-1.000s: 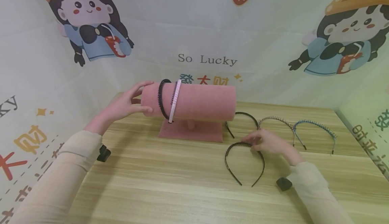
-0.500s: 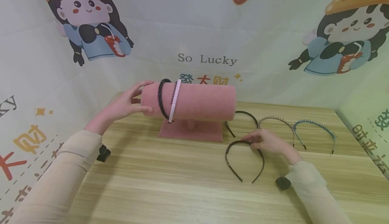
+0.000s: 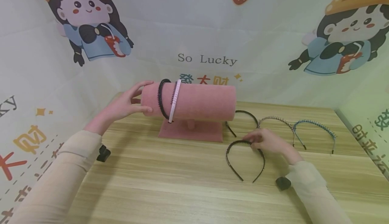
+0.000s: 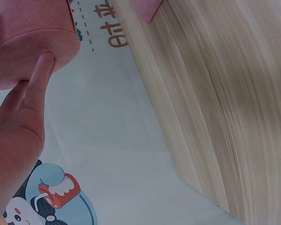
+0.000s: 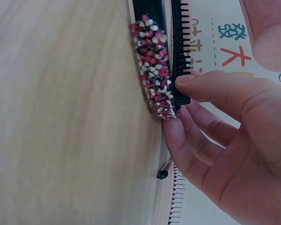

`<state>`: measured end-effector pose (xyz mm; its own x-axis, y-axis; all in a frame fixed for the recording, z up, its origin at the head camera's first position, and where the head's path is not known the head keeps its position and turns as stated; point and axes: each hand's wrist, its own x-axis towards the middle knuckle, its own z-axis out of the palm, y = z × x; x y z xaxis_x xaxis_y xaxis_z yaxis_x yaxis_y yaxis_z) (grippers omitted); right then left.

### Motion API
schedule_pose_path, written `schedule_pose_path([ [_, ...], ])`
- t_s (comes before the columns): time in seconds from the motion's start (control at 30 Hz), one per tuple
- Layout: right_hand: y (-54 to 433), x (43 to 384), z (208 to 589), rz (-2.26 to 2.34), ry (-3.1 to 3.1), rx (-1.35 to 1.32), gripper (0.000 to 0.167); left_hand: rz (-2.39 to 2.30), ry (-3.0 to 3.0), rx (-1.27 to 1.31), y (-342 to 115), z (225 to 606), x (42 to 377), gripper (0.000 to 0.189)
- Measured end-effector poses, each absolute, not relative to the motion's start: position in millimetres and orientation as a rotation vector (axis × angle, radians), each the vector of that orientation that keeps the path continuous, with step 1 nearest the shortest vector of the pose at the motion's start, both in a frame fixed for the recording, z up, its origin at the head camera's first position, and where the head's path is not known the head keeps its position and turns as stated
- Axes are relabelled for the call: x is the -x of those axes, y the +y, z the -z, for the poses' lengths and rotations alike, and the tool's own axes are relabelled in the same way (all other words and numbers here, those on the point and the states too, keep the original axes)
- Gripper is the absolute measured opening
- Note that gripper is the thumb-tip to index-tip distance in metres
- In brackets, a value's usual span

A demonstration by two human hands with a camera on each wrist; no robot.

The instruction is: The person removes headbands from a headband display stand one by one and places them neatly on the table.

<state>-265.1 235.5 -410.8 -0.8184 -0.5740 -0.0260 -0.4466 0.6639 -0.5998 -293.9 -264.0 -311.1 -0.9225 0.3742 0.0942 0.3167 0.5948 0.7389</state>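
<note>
A pink headband display stand (image 3: 206, 101) with a padded roll bears a black headband (image 3: 160, 99) and a white headband (image 3: 175, 102) near its left end. My left hand (image 3: 124, 104) holds that end, thumb at the front and a finger over the top; in the left wrist view, fingertips press on the round end face. To the front right of the stand, my right hand (image 3: 268, 140) pinches a dark toothed headband (image 3: 228, 160) near its top. Close up in the right wrist view, pink and clear stones (image 5: 152, 65) cover this headband, thumb on its toothed side.
Behind my right hand lie a black headband (image 3: 247, 115), a pale toothed headband (image 3: 276, 118) and a blue headband (image 3: 316, 123) on the wooden table (image 3: 170, 183). A printed cloth backdrop (image 3: 261, 48) encloses the back and sides.
The headband in my right hand has shifted slightly, its two tips moving a little away from the table's front. My left hand and the stand have stayed still.
</note>
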Motion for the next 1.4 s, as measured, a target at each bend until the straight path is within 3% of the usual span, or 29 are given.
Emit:
schedule_pose_path([
  [1.4, 235.0, 269.8, 411.0, 0.897, 2.643, 0.848, 0.031, -1.252, 2.726, -0.578, -264.1, 309.6, 292.2, 0.084],
])
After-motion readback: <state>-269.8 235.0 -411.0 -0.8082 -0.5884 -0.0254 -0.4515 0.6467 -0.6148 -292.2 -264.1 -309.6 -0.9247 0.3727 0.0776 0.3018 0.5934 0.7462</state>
